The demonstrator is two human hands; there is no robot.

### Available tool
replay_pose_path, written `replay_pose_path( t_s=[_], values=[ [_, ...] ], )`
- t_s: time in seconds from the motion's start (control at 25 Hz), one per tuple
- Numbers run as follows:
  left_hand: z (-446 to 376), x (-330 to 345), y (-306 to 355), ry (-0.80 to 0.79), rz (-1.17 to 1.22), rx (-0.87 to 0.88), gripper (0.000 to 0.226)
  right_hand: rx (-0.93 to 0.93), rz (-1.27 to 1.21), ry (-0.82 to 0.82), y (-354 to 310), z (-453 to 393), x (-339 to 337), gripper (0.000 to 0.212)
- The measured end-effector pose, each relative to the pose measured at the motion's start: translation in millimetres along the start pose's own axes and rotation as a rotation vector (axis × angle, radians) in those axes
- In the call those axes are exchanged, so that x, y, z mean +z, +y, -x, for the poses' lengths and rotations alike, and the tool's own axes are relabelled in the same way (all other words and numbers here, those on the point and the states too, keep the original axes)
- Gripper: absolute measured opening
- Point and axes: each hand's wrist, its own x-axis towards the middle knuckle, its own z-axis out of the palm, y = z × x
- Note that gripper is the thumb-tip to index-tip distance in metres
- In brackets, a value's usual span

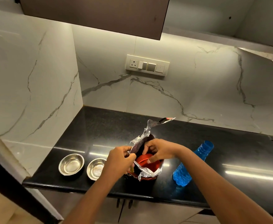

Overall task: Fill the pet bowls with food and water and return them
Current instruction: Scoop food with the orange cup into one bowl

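Note:
Two small steel bowls stand side by side on the black counter (pixel 100 126): the left bowl (pixel 71 164) and the right bowl (pixel 95 169), both looking empty. Right of them stands a foil pet food bag (pixel 147 171), torn open at the top, with a red scoop (pixel 146 164) inside its mouth. My left hand (pixel 120 160) pinches the bag's left edge. My right hand (pixel 159 151) reaches into the mouth, fingers on the red scoop. A blue plastic water bottle (pixel 186 170), uncapped, stands to the right of the bag.
Marble walls enclose the counter at the back and left. A switch panel (pixel 147 65) sits on the back wall under a dark overhead cabinet (pixel 92 13). Cabinet doors with handles (pixel 124 203) lie below the counter's front edge.

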Motion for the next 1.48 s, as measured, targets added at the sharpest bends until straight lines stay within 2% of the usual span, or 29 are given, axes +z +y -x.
replay_pose_path(
  t_s=[0.16, 0.24, 0.36, 0.44, 0.52, 0.64, 0.88, 1.0, 1.2, 1.36, 1.48],
  values=[
    [2, 7, 2, 0.033, 0.018, -0.025, 0.034, -0.039, -0.029, -0.011, 8, 2, -4, 0.042],
    [2, 9, 1, 0.063, 0.033, -0.042, 0.034, -0.033, -0.02, 0.091, 7, 5, -7, 0.05],
    [-1, 16, 4, 0.109, 0.033, -0.043, 0.033, 0.042, 0.1, 0.346, 4, 7, -3, 0.058],
    [-5, 20, 5, 0.129, 0.032, -0.038, 0.038, 0.081, 0.228, 0.427, 2, 3, 11, 0.061],
    [-8, 23, 5, 0.151, 0.03, -0.046, 0.042, 0.114, 0.222, 0.46, 0, -4, 24, 0.051],
    [-9, 26, 5, 0.162, 0.028, -0.05, 0.047, 0.166, 0.106, 0.478, 2, -17, 34, 0.039],
    [-10, 26, 8, 0.162, 0.034, -0.039, 0.043, 0.235, -0.301, 0.499, 25, -26, 35, 0.04],
    [-13, 26, 7, 0.132, 0.085, -0.032, 0.042, 0.26, -0.497, 0.43, 30, -27, 36, 0.04],
    [-19, 24, -1, 0.092, 0.105, -0.043, 0.038, 0.28, -0.541, 0.374, 30, -37, 44, 0.041],
    [-22, 17, -4, 0.045, 0.093, -0.016, 0.043, 0.28, -0.764, 0.367, 31, -21, 31, 0.044],
    [-26, 13, -7, 0.019, 0.072, 0.004, 0.042, 0.257, -0.809, 0.402, 37, 0, 16, 0.043]
  ],
)
